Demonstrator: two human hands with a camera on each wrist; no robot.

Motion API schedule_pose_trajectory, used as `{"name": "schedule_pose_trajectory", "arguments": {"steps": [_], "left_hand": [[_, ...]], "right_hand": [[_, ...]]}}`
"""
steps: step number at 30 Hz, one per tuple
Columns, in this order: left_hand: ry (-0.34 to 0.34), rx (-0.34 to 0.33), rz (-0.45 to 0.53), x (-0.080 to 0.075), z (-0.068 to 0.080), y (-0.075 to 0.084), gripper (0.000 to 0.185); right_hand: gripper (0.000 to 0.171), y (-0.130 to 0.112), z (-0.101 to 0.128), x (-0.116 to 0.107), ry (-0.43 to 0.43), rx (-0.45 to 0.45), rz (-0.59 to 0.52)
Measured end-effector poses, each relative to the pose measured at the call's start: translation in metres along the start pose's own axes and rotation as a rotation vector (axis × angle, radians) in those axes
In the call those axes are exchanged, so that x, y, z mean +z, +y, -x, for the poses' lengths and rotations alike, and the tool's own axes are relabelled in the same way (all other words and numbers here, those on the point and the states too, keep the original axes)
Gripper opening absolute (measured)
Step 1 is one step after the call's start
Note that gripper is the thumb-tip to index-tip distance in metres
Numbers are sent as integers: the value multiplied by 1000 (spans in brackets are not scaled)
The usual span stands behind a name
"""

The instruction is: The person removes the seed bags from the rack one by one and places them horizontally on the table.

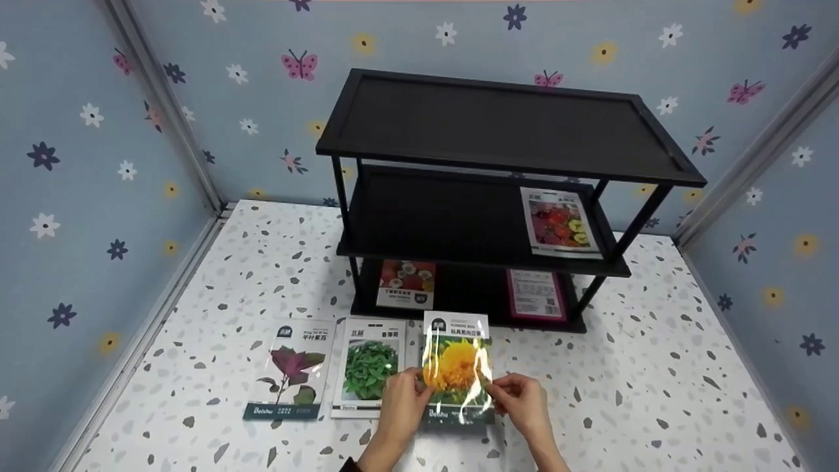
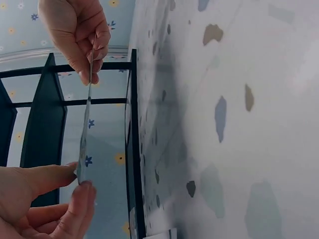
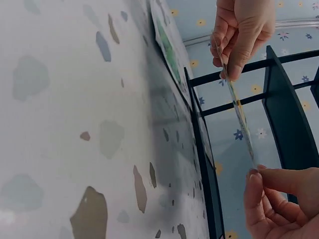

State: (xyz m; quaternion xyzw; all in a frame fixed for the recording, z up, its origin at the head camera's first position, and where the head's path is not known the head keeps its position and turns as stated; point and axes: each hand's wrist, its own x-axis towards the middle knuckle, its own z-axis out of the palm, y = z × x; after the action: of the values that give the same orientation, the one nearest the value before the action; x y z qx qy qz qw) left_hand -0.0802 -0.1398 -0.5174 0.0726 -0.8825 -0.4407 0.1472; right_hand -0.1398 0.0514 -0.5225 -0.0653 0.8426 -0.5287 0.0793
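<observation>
Both hands hold a seed packet (image 1: 457,367) with a yellow flower on its front, in front of the black shelf. My left hand (image 1: 401,406) pinches its left edge between thumb and fingers. On the opposite edge, the right hand (image 1: 524,403) pinches it the same way. The left wrist view shows the packet (image 2: 85,129) edge-on and raised off the tabletop. Just left of the left hand lies a packet with green leaves (image 1: 370,370). Farther left is one with a purple-leaved plant (image 1: 295,373).
A three-tier black shelf (image 1: 485,128) stands at the back. Its middle tier bears a packet with red and yellow flowers (image 1: 560,223). On the bottom tier lie a red-topped packet (image 1: 406,284) and a pink-edged one (image 1: 537,295). Patterned walls (image 1: 59,196) enclose the speckled table (image 1: 655,393).
</observation>
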Motion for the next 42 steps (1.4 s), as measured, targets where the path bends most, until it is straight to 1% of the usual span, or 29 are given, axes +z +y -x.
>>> {"name": "schedule_pose_trajectory", "arguments": {"steps": [2, 7, 11, 13, 20, 24, 30, 31, 33, 36, 39, 42], "left_hand": [[-6, -3, -26, 3, -1, -3, 22], [-14, -17, -86, 10, -4, -13, 12], [-29, -29, -125, 13, -4, -18, 14], [-33, -30, -143, 13, -4, -19, 16], [-43, -40, -192, 15, -7, -21, 18], [-28, -19, -234, 17, -8, -20, 20], [49, 43, -309, 20, -8, -19, 18], [59, 43, -318, 20, -8, -19, 17], [54, 34, -325, 21, -7, -19, 15], [25, 16, -349, 20, -6, -17, 14], [-10, 8, -376, 17, -7, -15, 16], [-31, 35, -393, 13, -11, -13, 17]], "right_hand": [[12, 1, -2, 2, -14, -4, 38], [11, 5, -8, 7, -46, 2, 102], [10, 9, -11, 12, -54, -21, 176], [10, 10, -13, 15, -60, -24, 196], [10, 13, -19, 20, -86, 33, 215], [11, 14, -21, 22, -86, 52, 227], [12, 16, -21, 23, -66, 57, 253], [12, 15, -21, 23, -67, 61, 253], [12, 15, -20, 23, -66, 72, 251], [12, 12, -18, 22, -51, 48, 277], [12, 8, -15, 19, -33, -21, 310], [11, 0, -13, 11, -49, -77, 298]]}}
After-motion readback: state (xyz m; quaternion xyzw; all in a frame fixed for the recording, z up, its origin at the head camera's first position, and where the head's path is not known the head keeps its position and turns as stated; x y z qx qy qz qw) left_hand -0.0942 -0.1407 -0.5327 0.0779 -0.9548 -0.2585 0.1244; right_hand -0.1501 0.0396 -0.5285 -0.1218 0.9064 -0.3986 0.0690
